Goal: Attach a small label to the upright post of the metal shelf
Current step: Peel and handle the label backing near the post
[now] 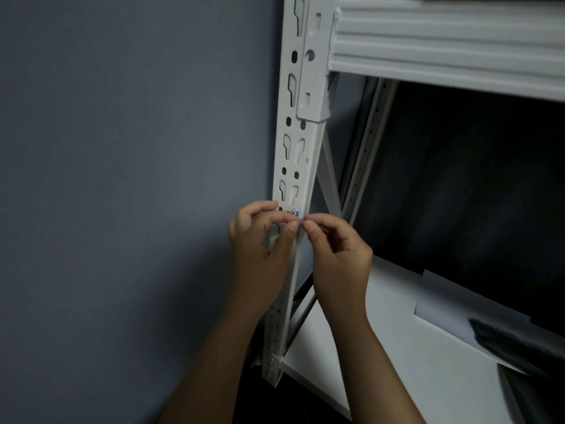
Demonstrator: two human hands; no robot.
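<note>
A white metal upright post (pixel 298 154) with keyhole slots runs down the middle of the view. A small white and blue label (pixel 295 213) sits against the post's front face, just above my fingertips. My left hand (pixel 261 240) is in front of the post, thumb and forefinger pinching the label's lower edge. My right hand (pixel 336 255) comes in from the right, its thumb and forefinger pinched together at the same spot beside the label. Most of the label is hidden by my fingers.
A grey wall (pixel 122 179) fills the left half. A white ribbed beam (pixel 443 41) joins the post at top right. Below it lies a white shelf board (pixel 382 347) with a sheet of paper (pixel 452 313) and dark objects (pixel 519 344) at the right.
</note>
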